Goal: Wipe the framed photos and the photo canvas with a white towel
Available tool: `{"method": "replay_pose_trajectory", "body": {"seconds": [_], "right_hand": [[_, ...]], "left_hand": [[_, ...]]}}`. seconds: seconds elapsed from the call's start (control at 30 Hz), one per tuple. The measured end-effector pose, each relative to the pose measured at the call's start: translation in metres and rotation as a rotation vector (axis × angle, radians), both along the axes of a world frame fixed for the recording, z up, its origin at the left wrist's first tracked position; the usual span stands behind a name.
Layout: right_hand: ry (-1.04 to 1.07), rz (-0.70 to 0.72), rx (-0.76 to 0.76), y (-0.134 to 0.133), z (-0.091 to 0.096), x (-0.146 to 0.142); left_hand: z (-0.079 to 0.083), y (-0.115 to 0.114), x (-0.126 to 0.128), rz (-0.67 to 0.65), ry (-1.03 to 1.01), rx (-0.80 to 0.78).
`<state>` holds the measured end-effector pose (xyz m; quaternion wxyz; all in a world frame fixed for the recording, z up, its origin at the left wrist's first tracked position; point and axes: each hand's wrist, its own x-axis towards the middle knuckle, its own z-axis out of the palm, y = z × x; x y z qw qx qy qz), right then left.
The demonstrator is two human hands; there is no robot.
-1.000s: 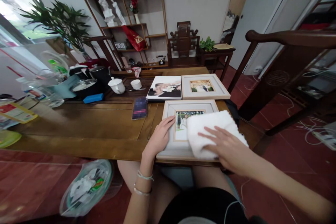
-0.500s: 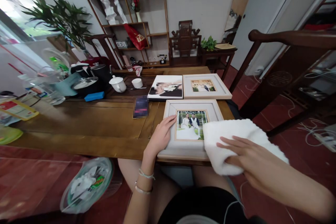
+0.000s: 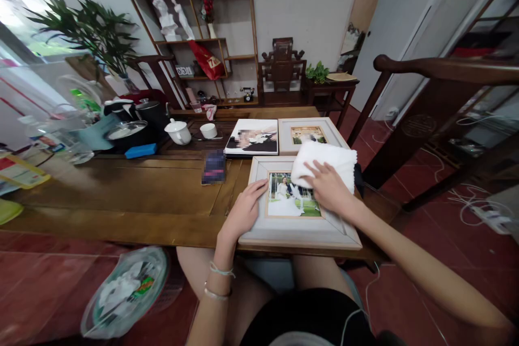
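A white-framed wedding photo (image 3: 298,230) lies flat at the near edge of the wooden table (image 3: 121,194). My left hand (image 3: 243,211) rests flat on the frame's left side, fingers stretched out. My right hand (image 3: 328,186) presses a folded white cloth (image 3: 324,161) onto the frame's upper right corner, fingers spread over the cloth. Behind it lie a second white-framed photo (image 3: 302,131) and a frameless photo print (image 3: 252,138).
A dark phone (image 3: 214,166) lies left of the frame. Farther left stand a white teapot (image 3: 177,132), a cup (image 3: 209,130), a kettle (image 3: 152,112), a blue case (image 3: 140,151). A plastic bag of litter (image 3: 125,292) sits on the floor at my left, a dark wooden chair (image 3: 425,97) to the right.
My right hand carried the cloth from the frame's middle off the right edge, then up to its upper right corner. My left hand stayed on the frame's left side.
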<state>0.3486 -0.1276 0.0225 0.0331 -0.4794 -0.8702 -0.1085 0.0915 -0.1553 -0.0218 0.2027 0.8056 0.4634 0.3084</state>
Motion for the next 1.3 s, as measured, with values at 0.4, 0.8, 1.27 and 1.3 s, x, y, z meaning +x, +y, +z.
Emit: {"method": "replay_pose_trajectory", "body": {"seconds": [0.4, 0.8, 1.27, 1.3], "right_hand": [[0.133, 0.197, -0.352, -0.103, 0.028, 0.008], [0.100, 0.090, -0.107, 0.020, 0.006, -0.023], [0.130, 0.232, -0.565, -0.059, 0.055, 0.003], [0.119, 0.171, -0.502, -0.043, 0.052, 0.002]], "left_hand": [[0.000, 0.000, 0.000, 0.013, 0.029, -0.007], [-0.002, -0.001, -0.001, 0.011, 0.015, 0.002], [0.000, -0.001, 0.000, 0.006, 0.021, -0.004], [0.000, -0.001, 0.000, 0.006, 0.023, -0.006]]}}
